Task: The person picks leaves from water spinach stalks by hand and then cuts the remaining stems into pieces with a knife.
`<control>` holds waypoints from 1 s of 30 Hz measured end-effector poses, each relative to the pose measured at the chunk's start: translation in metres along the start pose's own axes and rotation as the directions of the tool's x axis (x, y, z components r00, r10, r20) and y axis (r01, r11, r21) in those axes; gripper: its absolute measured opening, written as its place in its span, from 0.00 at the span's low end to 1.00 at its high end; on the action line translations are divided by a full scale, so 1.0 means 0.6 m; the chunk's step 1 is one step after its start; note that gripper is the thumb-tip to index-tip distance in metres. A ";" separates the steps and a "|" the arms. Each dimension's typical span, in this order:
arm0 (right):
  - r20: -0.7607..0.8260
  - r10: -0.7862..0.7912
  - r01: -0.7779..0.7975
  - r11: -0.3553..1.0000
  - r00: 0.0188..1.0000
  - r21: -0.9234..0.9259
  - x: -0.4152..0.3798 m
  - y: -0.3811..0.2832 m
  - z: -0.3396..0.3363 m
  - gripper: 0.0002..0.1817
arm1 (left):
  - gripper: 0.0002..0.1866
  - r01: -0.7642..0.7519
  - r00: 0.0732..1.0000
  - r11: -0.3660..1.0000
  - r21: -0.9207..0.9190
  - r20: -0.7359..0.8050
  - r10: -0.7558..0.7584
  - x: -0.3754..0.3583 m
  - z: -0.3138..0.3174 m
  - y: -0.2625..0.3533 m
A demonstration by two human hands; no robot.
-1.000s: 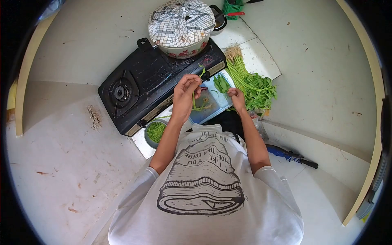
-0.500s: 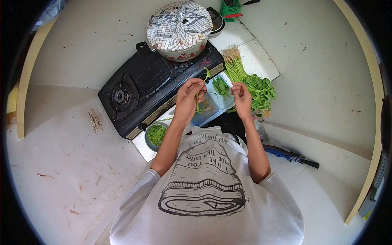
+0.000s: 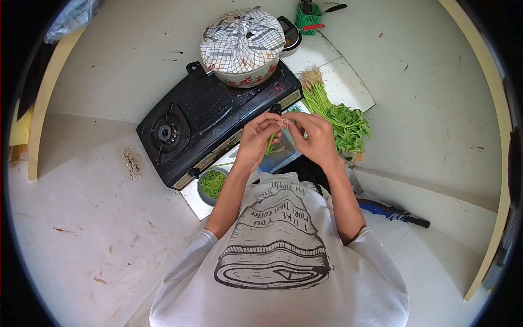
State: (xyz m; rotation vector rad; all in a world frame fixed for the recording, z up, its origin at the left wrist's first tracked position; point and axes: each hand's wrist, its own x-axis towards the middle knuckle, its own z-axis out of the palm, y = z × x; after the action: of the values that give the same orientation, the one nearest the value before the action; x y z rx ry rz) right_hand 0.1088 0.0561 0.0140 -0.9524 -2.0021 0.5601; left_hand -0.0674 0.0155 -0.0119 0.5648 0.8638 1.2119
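My left hand (image 3: 257,140) and my right hand (image 3: 313,137) meet in front of me, fingertips together on a thin green vegetable stem (image 3: 271,144) that hangs down between them. Below the hands sits a clear tray (image 3: 279,159) with some picked greens. A bundle of green stalks (image 3: 333,115) with roots at the far end lies to the right of my right hand. A small bowl of chopped greens (image 3: 212,183) stands below my left forearm.
A black two-burner gas stove (image 3: 202,117) lies on the floor ahead, with a flowered pot (image 3: 243,43) covered by a checked cloth on its right burner. A green basket (image 3: 308,15) stands at the back. A dark handled tool (image 3: 393,212) lies at my right.
My right hand has moved left from beside the stalk bundle to join my left hand on the stem. The left hand stayed roughly where it was.
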 end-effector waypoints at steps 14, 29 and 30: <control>-0.033 0.485 -0.439 0.817 0.874 0.374 -0.042 0.005 0.037 0.05 | 0.07 -0.082 0.992 0.995 0.057 -0.089 0.086 0.000 0.003 -0.009; 0.233 0.643 -0.669 0.742 0.730 0.048 -0.239 0.326 0.166 0.11 | 0.08 -0.143 0.959 0.988 -0.049 -0.252 0.127 -0.016 -0.047 0.017; 0.217 0.634 -0.659 0.749 0.742 0.064 -0.238 0.329 0.178 0.11 | 0.08 -0.149 0.960 0.987 -0.059 -0.249 0.130 -0.017 -0.048 0.017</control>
State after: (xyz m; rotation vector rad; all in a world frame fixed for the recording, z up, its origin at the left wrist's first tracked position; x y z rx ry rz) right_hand 0.1554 0.0603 -0.2476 -1.5714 -1.7117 1.1923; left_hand -0.0979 0.0065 -0.0180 0.4242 0.9929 1.4594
